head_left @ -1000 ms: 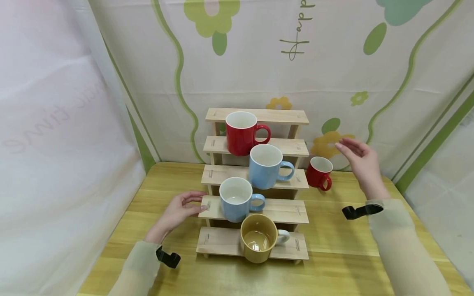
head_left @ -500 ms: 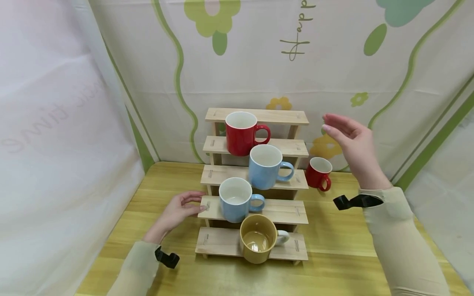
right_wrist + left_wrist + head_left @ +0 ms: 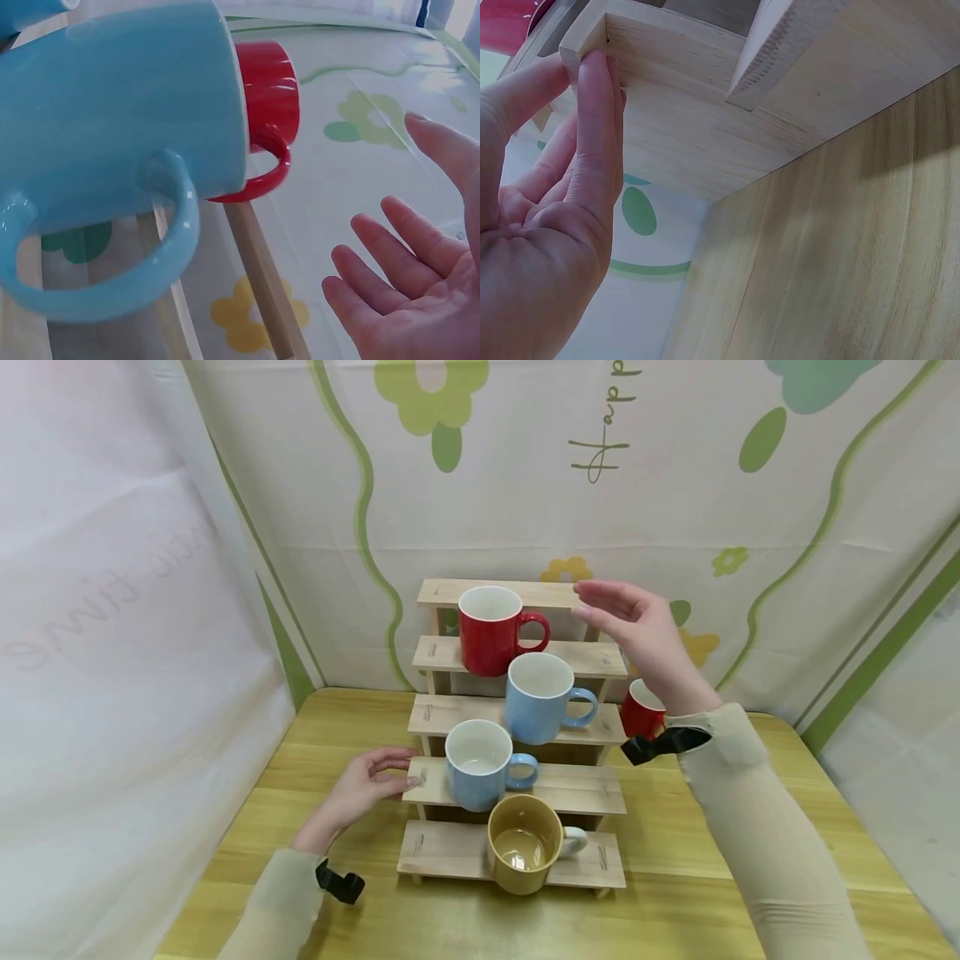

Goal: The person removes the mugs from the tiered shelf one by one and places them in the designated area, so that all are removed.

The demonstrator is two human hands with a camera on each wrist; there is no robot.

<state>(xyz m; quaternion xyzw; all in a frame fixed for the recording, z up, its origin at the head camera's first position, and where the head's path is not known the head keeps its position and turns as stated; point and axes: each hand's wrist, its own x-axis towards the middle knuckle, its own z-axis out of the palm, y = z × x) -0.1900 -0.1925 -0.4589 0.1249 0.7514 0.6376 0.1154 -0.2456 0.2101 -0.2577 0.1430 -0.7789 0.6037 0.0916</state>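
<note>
A tiered wooden rack (image 3: 577, 787) stands on the table, with mugs on its steps. My left hand (image 3: 363, 793) pinches the left end of the second step from the bottom. In the left wrist view, thumb and fingers (image 3: 596, 135) meet at that board's corner. My right hand (image 3: 648, 635) hovers by the rack's upper right, holding nothing, its fingers (image 3: 375, 247) apart from the mugs. Nearest it is a red mug (image 3: 487, 643) on the second step from the top. Below sit a light blue mug (image 3: 534, 710), another blue mug (image 3: 476, 781) and a mustard mug (image 3: 517, 868) with a white handle.
A smaller red mug (image 3: 639, 714) stands on the wooden table (image 3: 697, 860) right of the rack, partly hidden by my right hand and wrist. Behind the rack hangs a white curtain (image 3: 487, 510) printed with flowers. Another white cloth (image 3: 112, 635) hangs at the left.
My right hand has risen from beside the small red mug and moved left towards the rack's top. The left hand and the mugs have stayed in place.
</note>
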